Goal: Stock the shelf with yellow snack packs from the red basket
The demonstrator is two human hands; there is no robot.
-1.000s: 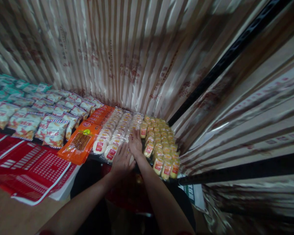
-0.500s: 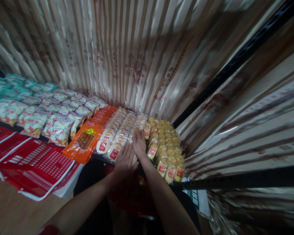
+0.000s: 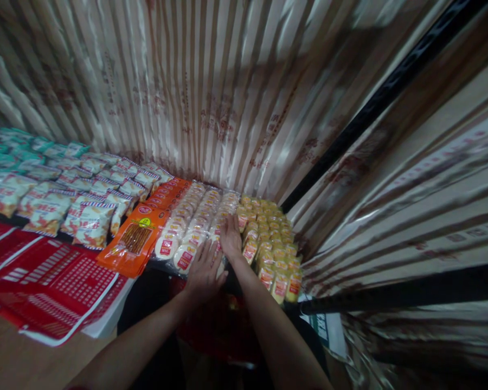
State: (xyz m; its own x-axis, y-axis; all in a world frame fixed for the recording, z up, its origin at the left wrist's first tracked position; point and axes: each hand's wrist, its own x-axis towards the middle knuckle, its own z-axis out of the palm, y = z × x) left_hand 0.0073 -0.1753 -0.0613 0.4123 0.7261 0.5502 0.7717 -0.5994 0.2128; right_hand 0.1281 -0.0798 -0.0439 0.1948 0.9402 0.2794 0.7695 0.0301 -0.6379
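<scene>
1. Orange packets (image 3: 132, 238) lie on a shelf.
2. Right of the orange packets, the left hand (image 3: 205, 270) and right hand (image 3: 231, 237) touch wrapped white cakes (image 3: 184, 255).
3. Farther right: yellow packets (image 3: 280, 284).
4. Left of the orange packets: snack bags (image 3: 90, 221).
5. Below-left: red basket (image 3: 52, 287).

near part of the right row of white round packs (image 3: 229, 201) covered by left hand (image 3: 204, 273) and right hand (image 3: 231, 235); both palms hidden, finger contact under them can't be told. nearest-left yellow packs (image 3: 280, 286) partly blocked by right hand. green bags (image 3: 32, 158), white snack bags (image 3: 91, 219) and red baskets (image 3: 65, 276) cut off at left edge. forearms cut at bottom edge. red object (image 3: 215, 336) between the legs mostly lost in dark, can't be identified. striped sheeting (image 3: 219, 70) cut at top and right, its print blurred. small lettering on packs too small to be read.
</scene>
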